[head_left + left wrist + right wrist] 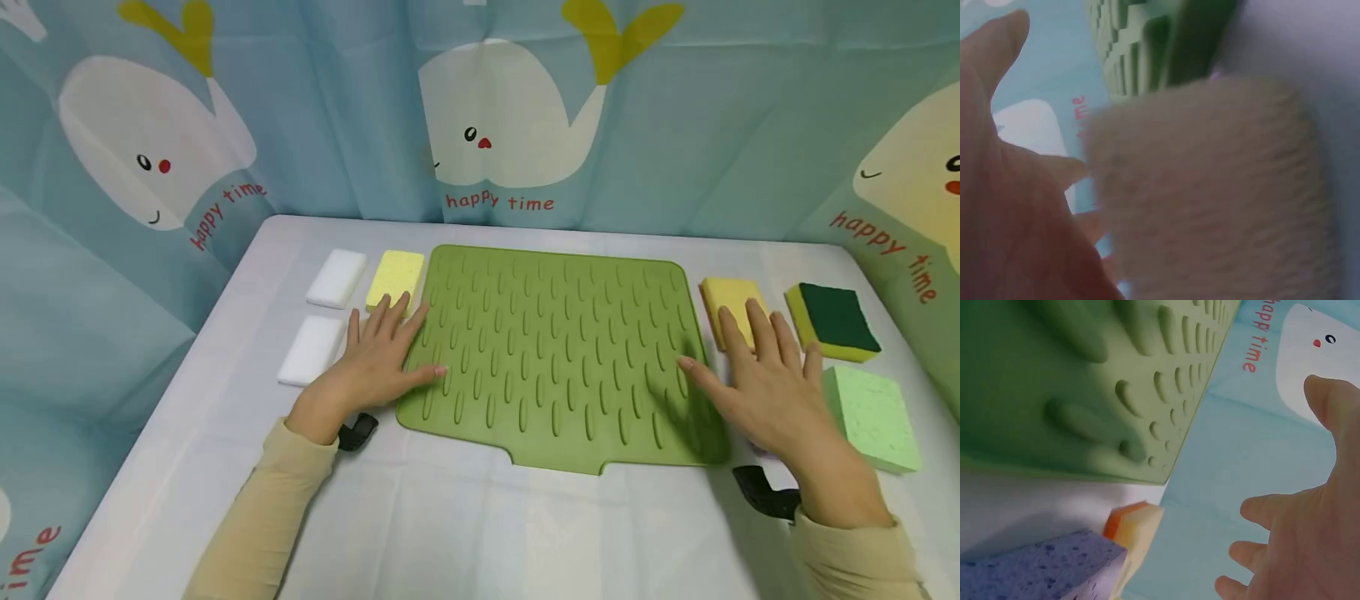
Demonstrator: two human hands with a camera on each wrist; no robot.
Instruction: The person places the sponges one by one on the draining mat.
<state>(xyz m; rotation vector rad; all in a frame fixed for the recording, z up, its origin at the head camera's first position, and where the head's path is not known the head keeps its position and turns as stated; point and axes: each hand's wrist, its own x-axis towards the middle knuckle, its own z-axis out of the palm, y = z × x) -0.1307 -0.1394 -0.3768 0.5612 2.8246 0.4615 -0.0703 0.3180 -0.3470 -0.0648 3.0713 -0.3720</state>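
Behind right fingers (762, 331), yellow sponge (730, 295) partly hidden

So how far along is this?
Looks done: the mat is laid out, with sponges set on both sides of it.
In hand: nothing; left hand and right hand are spread, gripping nothing.
Remaining: probably putting sponges on the mat, since none sits on it, but that's a guess.

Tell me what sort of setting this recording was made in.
Probably a staged tabletop recording booth rather than a working kitchen: a whale-print curtain hangs behind and beside the white table, and sponges are set out on both sides of a green mat.
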